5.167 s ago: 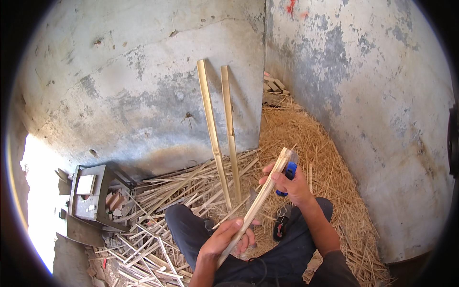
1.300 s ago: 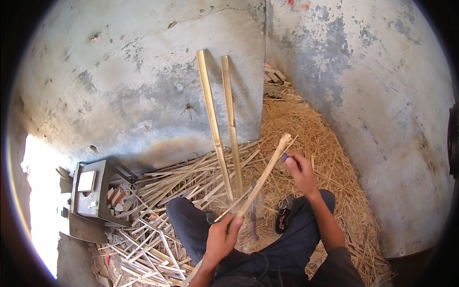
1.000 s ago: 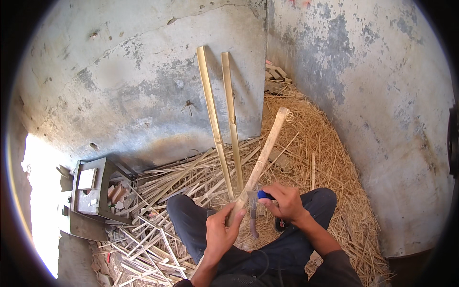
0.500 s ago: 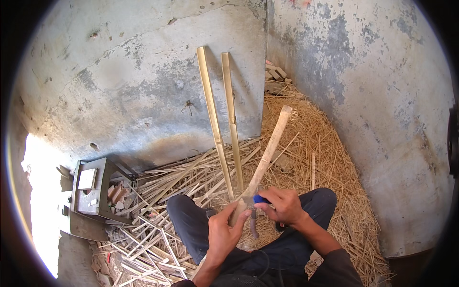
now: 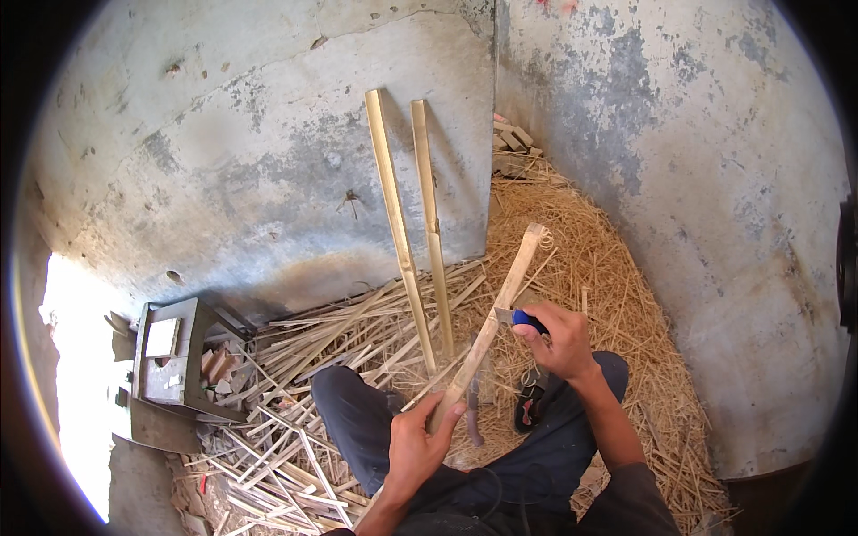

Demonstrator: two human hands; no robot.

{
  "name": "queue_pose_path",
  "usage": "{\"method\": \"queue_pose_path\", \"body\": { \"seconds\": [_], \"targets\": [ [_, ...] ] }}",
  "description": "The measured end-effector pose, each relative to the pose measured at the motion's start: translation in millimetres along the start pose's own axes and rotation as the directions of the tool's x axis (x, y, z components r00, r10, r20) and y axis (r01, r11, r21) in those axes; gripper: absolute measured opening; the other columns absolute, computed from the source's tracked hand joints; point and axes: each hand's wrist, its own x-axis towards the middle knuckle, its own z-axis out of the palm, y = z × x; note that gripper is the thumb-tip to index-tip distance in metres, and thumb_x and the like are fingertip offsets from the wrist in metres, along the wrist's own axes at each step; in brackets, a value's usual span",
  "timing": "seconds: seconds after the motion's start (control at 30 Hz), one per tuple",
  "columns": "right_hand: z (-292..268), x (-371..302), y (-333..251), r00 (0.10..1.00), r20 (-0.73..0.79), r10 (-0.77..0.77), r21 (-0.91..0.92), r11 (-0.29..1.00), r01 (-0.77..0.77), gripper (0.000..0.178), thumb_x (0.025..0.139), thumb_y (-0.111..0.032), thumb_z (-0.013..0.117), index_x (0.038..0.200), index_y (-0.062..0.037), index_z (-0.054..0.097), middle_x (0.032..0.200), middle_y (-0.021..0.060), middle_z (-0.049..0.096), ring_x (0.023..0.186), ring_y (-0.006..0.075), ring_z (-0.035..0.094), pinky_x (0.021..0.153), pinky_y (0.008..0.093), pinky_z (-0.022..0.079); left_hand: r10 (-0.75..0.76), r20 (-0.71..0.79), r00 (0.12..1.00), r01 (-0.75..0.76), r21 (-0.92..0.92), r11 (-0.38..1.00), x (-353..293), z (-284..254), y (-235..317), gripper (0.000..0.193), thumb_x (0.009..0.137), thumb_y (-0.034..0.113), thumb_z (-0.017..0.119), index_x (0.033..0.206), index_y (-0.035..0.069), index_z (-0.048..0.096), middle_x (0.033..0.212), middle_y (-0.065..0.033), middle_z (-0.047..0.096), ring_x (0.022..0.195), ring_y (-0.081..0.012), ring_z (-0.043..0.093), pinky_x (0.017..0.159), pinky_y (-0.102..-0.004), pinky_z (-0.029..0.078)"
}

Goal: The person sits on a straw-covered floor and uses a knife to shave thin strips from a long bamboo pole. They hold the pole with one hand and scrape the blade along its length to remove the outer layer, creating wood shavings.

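A pale split-bamboo strip slants up and away from my lap, with thin curled shavings at its far end. My left hand is closed round its near end. My right hand grips the blue handle of a knife, and the short blade lies against the strip's right edge, past its middle. Below the strip, between my legs, a brown-handled tool is partly hidden.
Two bamboo lengths lean against the worn wall. Straw-like shavings cover the floor to the right, and loose strips lie on the left. An open wooden box on its side holds broken pieces.
My right hand with the knife has moved away from me along the strip, up and to the right. The strip's far end has dipped a little; my left hand stays near its place.
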Motion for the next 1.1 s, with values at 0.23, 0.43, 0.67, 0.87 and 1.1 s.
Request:
{"method": "queue_pose_path", "body": {
  "seconds": [0.23, 0.43, 0.67, 0.87, 1.1],
  "targets": [
    [-7.6, 23.9, 48.3, 0.988, -0.132, 0.080, -0.101, 0.990, -0.094, 0.037, 0.104, -0.039, 0.074, 0.108, -0.0024, 0.078, 0.095, 0.0131, 0.080, 0.075, 0.0281, 0.078, 0.064, 0.0363, 0.059, -0.065, 0.032, 0.997, 0.064, 0.037, 0.997, -5.1, 0.2, -11.6, 0.033, 0.102, 0.027, 0.080, 0.117, -0.003, 0.077, 0.070, -0.0153, 0.068, 0.058, -0.0150, 0.058, 0.057, -0.0335, 0.047],
    [-6.0, 23.8, 55.7, 0.992, -0.113, 0.054, -0.159, 0.985, -0.072, 0.046, 0.108, -0.046, 0.067, 0.110, -0.0019, 0.078, 0.095, 0.0147, 0.079, 0.077, 0.0297, 0.077, 0.068, 0.0369, 0.059, -0.082, 0.059, 0.995, 0.084, -0.016, 0.996, -11.6, -0.6, -25.0, 0.033, 0.104, 0.027, 0.079, 0.118, -0.003, 0.076, 0.068, -0.0130, 0.064, 0.057, -0.0109, 0.052, 0.054, -0.0326, 0.043],
    [-3.5, 17.9, 55.1, 0.926, 0.031, 0.376, 0.313, 0.876, -0.366, 0.044, 0.113, -0.042, 0.062, 0.110, -0.0004, 0.075, 0.077, 0.0029, 0.067, 0.059, 0.0151, 0.060, 0.056, 0.0313, 0.045, -0.080, 0.206, 0.975, 0.118, -0.178, 0.977, -8.8, 1.3, -37.7, 0.032, 0.113, 0.026, 0.066, 0.124, -0.003, 0.076, 0.071, 0.0054, 0.054, 0.064, -0.0027, 0.045, 0.055, -0.0257, 0.035],
    [-1.0, 15.1, 57.9, 0.772, 0.398, 0.497, 0.821, 0.183, -0.541, 0.042, 0.119, -0.040, 0.048, 0.120, -0.0023, 0.065, 0.075, -0.0047, 0.049, 0.054, 0.0014, 0.038, 0.050, 0.0203, 0.031, -0.173, 0.493, 0.852, 0.403, -0.408, 0.819, -1.4, -7.0, -47.0, 0.048, 0.120, 0.036, 0.048, 0.133, -0.006, 0.068, 0.069, 0.0090, 0.036, 0.057, -0.0024, 0.033, 0.051, -0.0238, 0.027],
    [-4.1, 14.7, 46.7, 0.850, 0.134, 0.509, 0.768, 0.489, -0.414, 0.045, 0.115, -0.047, 0.055, 0.122, -0.0028, 0.063, 0.080, -0.0016, 0.055, 0.055, 0.0048, 0.042, 0.051, 0.0214, 0.036, -0.182, 0.541, 0.821, 0.459, -0.436, 0.774, 5.2, -14.6, -45.4, 0.064, 0.122, 0.044, 0.033, 0.130, -0.011, 0.065, 0.067, 0.0039, 0.046, 0.051, -0.0054, 0.042, 0.048, -0.0226, 0.038]
  ]
}}
